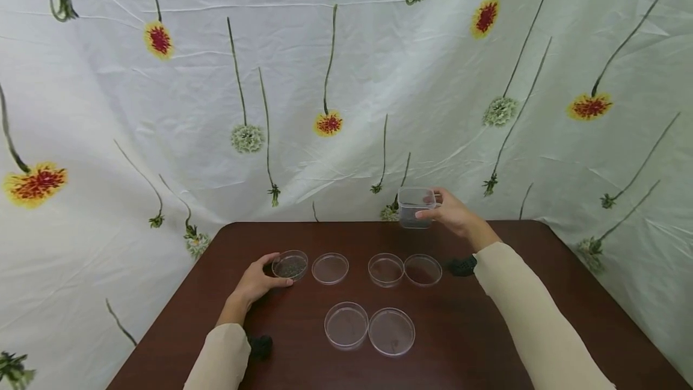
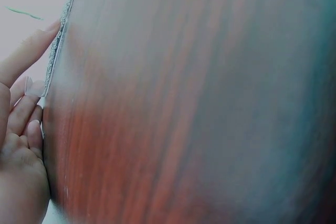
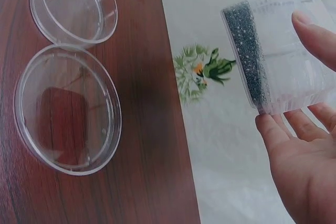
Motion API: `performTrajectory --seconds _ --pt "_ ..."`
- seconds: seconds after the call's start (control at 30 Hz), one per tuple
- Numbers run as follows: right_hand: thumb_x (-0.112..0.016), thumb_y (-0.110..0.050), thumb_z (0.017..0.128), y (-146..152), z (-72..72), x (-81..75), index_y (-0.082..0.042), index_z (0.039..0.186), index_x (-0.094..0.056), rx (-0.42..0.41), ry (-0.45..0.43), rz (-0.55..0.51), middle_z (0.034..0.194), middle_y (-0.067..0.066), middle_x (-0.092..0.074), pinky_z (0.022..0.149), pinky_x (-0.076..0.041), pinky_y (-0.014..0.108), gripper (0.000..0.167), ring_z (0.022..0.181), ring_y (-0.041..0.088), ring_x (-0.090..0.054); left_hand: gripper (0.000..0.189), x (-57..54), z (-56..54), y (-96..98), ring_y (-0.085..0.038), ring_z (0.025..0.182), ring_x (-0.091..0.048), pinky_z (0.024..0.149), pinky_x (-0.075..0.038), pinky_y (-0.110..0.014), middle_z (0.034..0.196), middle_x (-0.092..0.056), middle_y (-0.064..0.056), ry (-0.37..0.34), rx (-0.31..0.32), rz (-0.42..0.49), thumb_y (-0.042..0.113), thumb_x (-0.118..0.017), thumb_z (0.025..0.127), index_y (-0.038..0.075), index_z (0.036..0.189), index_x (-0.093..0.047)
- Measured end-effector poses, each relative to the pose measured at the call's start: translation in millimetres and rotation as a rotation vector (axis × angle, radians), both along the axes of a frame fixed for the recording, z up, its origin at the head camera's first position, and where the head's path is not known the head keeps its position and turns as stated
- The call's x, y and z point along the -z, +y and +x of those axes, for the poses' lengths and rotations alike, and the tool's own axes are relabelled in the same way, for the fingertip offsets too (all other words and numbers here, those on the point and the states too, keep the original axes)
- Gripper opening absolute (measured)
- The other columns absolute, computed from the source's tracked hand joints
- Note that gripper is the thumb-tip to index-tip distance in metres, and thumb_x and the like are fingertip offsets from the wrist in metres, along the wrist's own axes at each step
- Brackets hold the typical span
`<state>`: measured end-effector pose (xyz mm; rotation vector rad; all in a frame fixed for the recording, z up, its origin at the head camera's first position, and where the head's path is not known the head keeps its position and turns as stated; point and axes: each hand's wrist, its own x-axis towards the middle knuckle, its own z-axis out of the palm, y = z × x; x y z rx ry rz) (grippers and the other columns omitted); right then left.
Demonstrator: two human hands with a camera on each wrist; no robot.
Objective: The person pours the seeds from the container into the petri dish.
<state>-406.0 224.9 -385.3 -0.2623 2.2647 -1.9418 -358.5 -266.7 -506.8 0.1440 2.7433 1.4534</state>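
Note:
At the left of the back row, my left hand (image 1: 255, 281) grips a clear petri dish (image 1: 290, 267) by its sides, thumb on the near side and fingers on the far side. Dark fine grains cover that dish's bottom; the left wrist view catches it edge-on as a speckled strip (image 2: 56, 45). Over the table's far edge, my right hand (image 1: 453, 215) holds a clear square plastic container (image 1: 415, 208) by its right side. A layer of dark grains (image 3: 248, 53) lies in the container's bottom, seen in the right wrist view. Thumb and fingers span the container's opposite sides.
Between the hands stand more petri dishes (image 1: 330, 269), (image 1: 386, 271) and a dish (image 1: 423, 271) in the back row. Nearer, two dishes (image 1: 346, 325) sit side by side. Behind the dark wooden table (image 1: 303, 366) hangs a flowered white cloth (image 1: 368, 65).

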Motion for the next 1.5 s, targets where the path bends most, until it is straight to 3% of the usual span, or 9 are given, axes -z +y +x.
performTrajectory --seconds 0.4,0.67,0.93,1.33,1.5 --pt "-0.072 0.003 0.092 27 4.7 1.9 0.008 0.159 -0.007 0.023 0.008 0.024 0.158 0.034 -0.023 0.116 -0.03 0.055 0.093 0.143 0.046 -0.031 0.092 -0.7 -0.2 -1.4 -0.046 0.142 -0.036 0.112 -0.031 -0.064 0.152 -0.046 -0.025 0.003 0.009 0.002 0.027 -0.092 0.082 -0.001 0.155 -0.042" --pt "-0.07 -0.002 0.096 51 15.3 1.9 0.008 0.159 -0.001 0.016 0.017 0.082 0.16 0.036 -0.016 0.117 -0.027 0.058 0.095 0.148 0.049 -0.021 0.092 0.7 2.1 0.0 -0.046 0.141 -0.037 0.111 -0.033 -0.064 0.152 -0.046 -0.026 0.002 0.012 0.007 0.027 -0.091 0.083 -0.001 0.155 -0.041" --pt "-0.07 -0.003 0.096 75 21.6 3.8 0.008 0.16 0.0 0.034 0.012 0.113 0.161 0.037 -0.014 0.117 -0.026 0.059 0.096 0.148 0.05 -0.021 0.091 -3.7 2.6 0.7 -0.046 0.141 -0.037 0.111 -0.032 -0.064 0.152 -0.046 -0.026 0.009 0.003 0.001 0.025 -0.091 0.083 -0.001 0.154 -0.042" --pt "-0.071 -0.003 0.096 105 32.9 15.4 0.009 0.159 0.001 0.061 0.004 0.124 0.16 0.039 -0.013 0.117 -0.024 0.06 0.096 0.148 0.051 -0.019 0.091 -2.5 1.7 0.7 -0.046 0.143 -0.035 0.113 -0.03 -0.064 0.153 -0.046 -0.025 -0.001 0.004 0.001 0.025 -0.091 0.083 -0.001 0.155 -0.041" --pt "-0.071 -0.005 0.097 122 38.5 19.1 0.009 0.159 0.008 0.06 -0.006 0.152 0.161 0.04 -0.01 0.116 -0.023 0.063 0.102 0.149 0.052 -0.016 0.092 -3.6 2.1 1.5 -0.046 0.142 -0.036 0.112 -0.03 -0.064 0.152 -0.046 -0.025 0.004 0.002 0.001 0.026 -0.091 0.083 -0.001 0.155 -0.042"
